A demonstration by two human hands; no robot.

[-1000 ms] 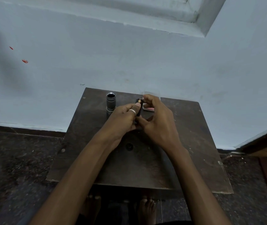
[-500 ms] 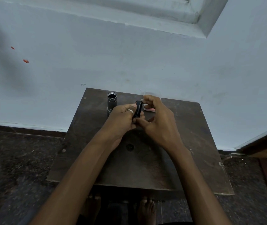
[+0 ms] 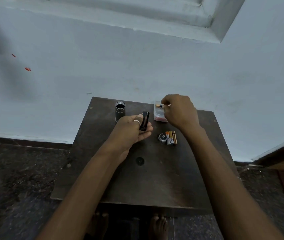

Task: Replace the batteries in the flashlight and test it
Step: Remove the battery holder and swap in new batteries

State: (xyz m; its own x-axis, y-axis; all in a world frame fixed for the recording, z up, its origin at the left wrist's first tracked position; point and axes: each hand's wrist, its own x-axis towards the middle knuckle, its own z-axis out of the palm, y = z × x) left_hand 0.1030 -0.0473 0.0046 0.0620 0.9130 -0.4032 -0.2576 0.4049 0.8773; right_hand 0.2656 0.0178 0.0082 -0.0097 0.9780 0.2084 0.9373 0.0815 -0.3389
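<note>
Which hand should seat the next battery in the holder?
Right. The right hand already pinches a battery over the small plastic container; the left hand is occupied gripping the black battery holder.

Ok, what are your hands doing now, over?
Left hand holds black battery holder. Right hand pinches a battery over the plastic box. Flashlight body upright, open. Nothing blocking.
</note>
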